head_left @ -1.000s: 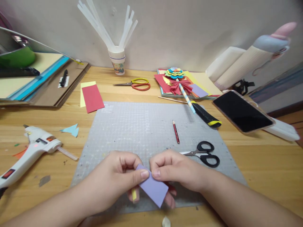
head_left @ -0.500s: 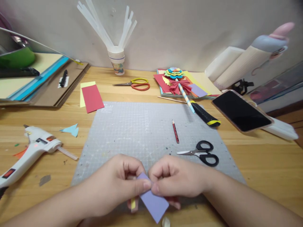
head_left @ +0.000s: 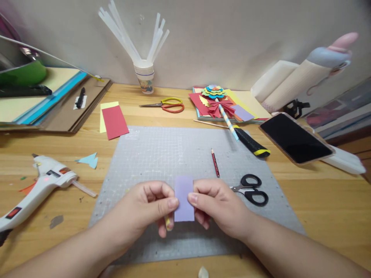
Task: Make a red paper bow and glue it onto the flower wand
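A small lilac paper rectangle (head_left: 184, 199) stands upright between my two hands, just above the grey cutting mat (head_left: 162, 154). My left hand (head_left: 147, 208) pinches its left edge with thumb and fingers closed; a bit of yellow paper (head_left: 167, 223) shows under that hand's fingers. My right hand (head_left: 217, 204) pinches the right edge the same way. Both hands hover over the near middle of the mat.
Black scissors (head_left: 251, 188) and a red pencil (head_left: 215, 163) lie on the mat to the right. A white glue gun (head_left: 37, 185) lies left. Red and yellow paper (head_left: 114, 120), yellow-orange scissors (head_left: 165, 104), a cup of glue sticks (head_left: 145, 77), a paper flower craft (head_left: 217, 101), a utility knife (head_left: 251, 143) and a phone (head_left: 295, 137) sit further back.
The lilac paper has turned from slanting down to the right to standing upright, and both hands have lifted it a little away from me.
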A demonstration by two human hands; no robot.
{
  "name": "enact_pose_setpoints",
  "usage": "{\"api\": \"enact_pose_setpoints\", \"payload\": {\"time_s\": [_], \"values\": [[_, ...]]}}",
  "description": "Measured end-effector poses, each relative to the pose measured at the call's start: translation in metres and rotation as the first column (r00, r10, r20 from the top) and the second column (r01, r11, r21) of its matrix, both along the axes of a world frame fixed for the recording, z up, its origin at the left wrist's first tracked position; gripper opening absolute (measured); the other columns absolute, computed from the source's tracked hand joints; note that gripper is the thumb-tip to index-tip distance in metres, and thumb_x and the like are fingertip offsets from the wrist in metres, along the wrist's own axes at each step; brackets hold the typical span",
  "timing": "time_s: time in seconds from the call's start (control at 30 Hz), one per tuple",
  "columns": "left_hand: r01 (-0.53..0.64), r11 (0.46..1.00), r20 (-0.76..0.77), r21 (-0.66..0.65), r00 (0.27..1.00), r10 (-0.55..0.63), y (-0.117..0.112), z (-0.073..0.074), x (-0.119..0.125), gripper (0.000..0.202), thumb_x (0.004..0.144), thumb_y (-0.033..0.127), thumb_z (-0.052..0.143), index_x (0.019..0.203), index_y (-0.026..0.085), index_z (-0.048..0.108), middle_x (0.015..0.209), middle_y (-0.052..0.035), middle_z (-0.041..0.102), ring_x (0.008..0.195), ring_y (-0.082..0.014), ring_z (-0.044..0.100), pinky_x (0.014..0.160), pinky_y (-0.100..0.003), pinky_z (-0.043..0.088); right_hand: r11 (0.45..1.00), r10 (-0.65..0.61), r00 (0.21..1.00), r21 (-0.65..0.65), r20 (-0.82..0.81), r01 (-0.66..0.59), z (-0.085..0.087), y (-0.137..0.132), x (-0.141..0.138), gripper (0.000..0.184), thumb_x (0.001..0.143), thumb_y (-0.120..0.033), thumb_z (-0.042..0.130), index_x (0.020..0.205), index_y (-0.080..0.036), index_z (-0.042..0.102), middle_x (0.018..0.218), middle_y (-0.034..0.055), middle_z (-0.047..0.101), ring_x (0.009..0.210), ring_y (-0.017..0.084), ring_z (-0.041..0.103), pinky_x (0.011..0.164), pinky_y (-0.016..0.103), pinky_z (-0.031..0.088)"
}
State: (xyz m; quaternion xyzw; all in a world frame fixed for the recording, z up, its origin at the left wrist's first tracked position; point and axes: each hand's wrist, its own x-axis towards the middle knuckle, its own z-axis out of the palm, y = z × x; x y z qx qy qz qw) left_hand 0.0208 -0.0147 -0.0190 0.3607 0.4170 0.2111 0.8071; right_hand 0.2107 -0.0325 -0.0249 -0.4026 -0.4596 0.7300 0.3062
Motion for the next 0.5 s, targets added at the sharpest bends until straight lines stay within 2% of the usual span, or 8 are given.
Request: {"api": "enact_pose_setpoints", "payload": {"time_s": [0.1,0.3,0.4,0.5], "values": [[0.0,0.999,-0.021,0.039,1.0,0.0,-0.0016,-0.0003,-0.0002,0.036,0.065,0.042,0.079,0.061,0.016,0.055,0.049,0.0039,0.057,0.043,-0.0056,0.048,0.041,-0.015,0.041,0.998,0.013,0.999,0.057,0.039,-0.015,0.0021,-0.0026,-0.0015,0.037,0.084,-0.042,0.054,0.057,-0.018,0.046,0.048,-0.0047,0.046,0.041,0.005,0.041,0.041,0.017,0.032],[-0.007,0.984,-0.059,0.177,0.998,0.017,-0.006,0.0004,-0.0038,0.036,0.072,0.042,0.073,0.06,0.017,0.05,0.05,0.006,0.049,0.045,-0.0049,0.042,0.043,-0.014,0.034,0.999,0.003,1.0,0.052,0.016,-0.004,0.0006,-0.0058,-0.004,0.036,0.084,-0.039,0.053,0.057,-0.018,0.046,0.048,-0.0048,0.046,0.041,0.005,0.04,0.041,0.017,0.031],[0.057,0.979,-0.074,0.194,0.996,-0.044,-0.0064,0.0013,-0.0038,0.036,0.075,0.048,0.068,0.064,0.017,0.053,0.055,0.0042,0.05,0.049,-0.0071,0.044,0.046,-0.017,0.037,0.999,0.04,0.999,-0.007,-0.023,-0.04,0.0002,-0.0057,-0.0036,0.037,0.083,-0.042,0.055,0.057,-0.018,0.046,0.048,-0.0046,0.048,0.041,0.005,0.041,0.04,0.017,0.032],[0.144,0.973,-0.01,0.178,0.989,-0.145,-0.0071,0.0024,-0.0025,0.035,0.077,0.051,0.064,0.073,0.017,0.061,0.059,0.003,0.051,0.051,-0.0074,0.04,0.045,-0.017,0.034,0.991,0.113,0.991,-0.062,-0.077,-0.118,0.0,-0.0073,-0.0042,0.038,0.081,-0.045,0.057,0.058,-0.018,0.046,0.049,-0.0046,0.049,0.04,0.004,0.041,0.038,0.016,0.031]]}}
